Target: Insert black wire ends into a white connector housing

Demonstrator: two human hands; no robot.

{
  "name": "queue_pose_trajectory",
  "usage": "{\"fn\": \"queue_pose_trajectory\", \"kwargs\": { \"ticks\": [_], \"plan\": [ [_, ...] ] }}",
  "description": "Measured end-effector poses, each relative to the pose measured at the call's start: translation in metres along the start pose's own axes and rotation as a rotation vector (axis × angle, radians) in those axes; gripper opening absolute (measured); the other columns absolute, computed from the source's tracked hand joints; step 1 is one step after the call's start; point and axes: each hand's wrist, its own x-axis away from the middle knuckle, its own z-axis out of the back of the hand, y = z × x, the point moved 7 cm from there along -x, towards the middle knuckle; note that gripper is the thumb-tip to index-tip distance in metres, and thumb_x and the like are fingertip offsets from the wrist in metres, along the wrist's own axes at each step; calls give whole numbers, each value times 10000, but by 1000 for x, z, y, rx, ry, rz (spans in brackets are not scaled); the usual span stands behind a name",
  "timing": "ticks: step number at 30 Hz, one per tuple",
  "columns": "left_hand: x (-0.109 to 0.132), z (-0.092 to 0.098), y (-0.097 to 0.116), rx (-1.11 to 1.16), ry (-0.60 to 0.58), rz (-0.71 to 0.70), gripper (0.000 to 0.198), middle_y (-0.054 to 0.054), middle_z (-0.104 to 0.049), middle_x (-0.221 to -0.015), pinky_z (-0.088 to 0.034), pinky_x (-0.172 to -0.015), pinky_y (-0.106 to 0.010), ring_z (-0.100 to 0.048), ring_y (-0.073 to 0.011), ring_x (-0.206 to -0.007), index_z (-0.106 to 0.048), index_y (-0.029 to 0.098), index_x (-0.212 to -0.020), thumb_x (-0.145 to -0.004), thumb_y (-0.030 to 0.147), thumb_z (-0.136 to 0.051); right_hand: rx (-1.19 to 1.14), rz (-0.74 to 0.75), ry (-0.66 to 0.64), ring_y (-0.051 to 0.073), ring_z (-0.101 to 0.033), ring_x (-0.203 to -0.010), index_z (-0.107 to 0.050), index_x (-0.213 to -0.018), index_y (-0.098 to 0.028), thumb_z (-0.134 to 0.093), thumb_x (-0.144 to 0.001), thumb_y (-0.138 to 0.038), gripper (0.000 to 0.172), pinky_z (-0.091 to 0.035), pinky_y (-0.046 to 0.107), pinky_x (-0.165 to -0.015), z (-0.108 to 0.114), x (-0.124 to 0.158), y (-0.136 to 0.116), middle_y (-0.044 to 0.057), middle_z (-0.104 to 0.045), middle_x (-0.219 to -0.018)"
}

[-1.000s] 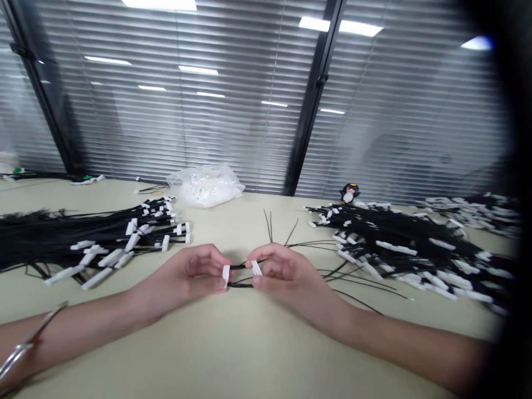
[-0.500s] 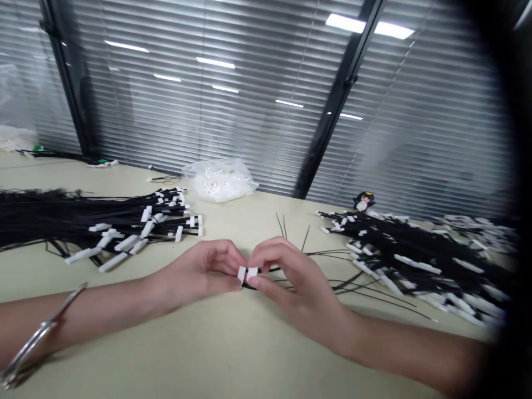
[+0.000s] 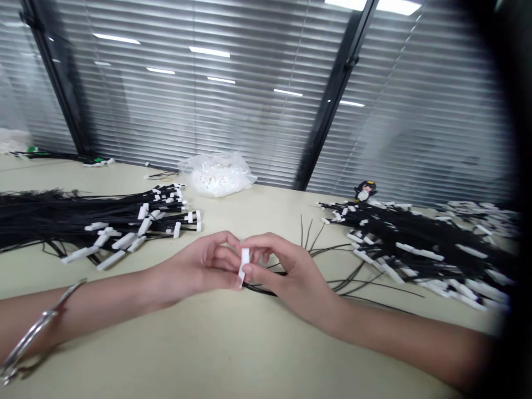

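A: Grip?
B: Left hand (image 3: 203, 263) pinching white connector housing (image 3: 243, 267) from the left, right hand (image 3: 293, 271) pinching its upper part
A: Where's it at?
B: Between the 2 hands, over the table (image 3: 208, 349), black wires (image 3: 261, 290) trailing right, bag of white parts (image 3: 218, 177) beyond

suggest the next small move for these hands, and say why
Probably a gentle press of the right hand toward the left hand: both pinch at the white connector, with black wires running from it behind the right hand. Whether anything is fully seated is too small to tell.
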Motion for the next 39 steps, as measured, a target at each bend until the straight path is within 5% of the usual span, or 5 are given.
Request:
{"fn": "queue_pose_trajectory", "kwargs": {
  "ticks": [11,19,26,34,39],
  "plan": [
    [1,2,3,-52,11,-18,193,-15,-677,-825,-471,-775,-287,-622,-135,-801,-551,157,-802,-717,88,-710,-73,-110,12,79,-509,-753,-578,-871,-233,-670,-775,-258,135,-407,210,-691,1,0,10,-37,-557,-781],
    [3,-2,7,-79,8,-120,358,1,-655,-790,-494,-724,-305,-630,-142,-739,-452,213,-1055,-777,159,-672,-469,-194,-93,126,-606,-726,-531,-833,-206,-686,-760,-245,176,-478,278,-677,-11,0,26,-19,-594,-767],
    [5,-2,8,-144,8,-153,343,-10,-643,-797,-488,-702,-268,-627,-144,-770,-439,235,-1136,-839,187,-605,-209,-178,-59,96,-585,-837,-661,-988,-265,-551,-866,-329,177,-466,218,-681,-3,1,22,0,-607,-988],
    [3,3,5,-80,73,-60,379,-21,-686,-811,-503,-727,-279,-651,-147,-761,-487,222,-1139,-804,151,-649,-128,-259,-92,87,-585,-820,-464,-1064,-261,-518,-866,-248,206,-475,213,-683,5,3,14,-27,-598,-951],
    [1,4,3,-60,57,-47,246,-36,-712,-817,-514,-728,-271,-666,-160,-808,-543,182,-994,-788,160,-676,181,-392,-427,98,-577,-683,-561,-805,-202,-458,-879,-344,190,-421,217,-593,8,4,18,-16,-605,-771]
  ]
}}
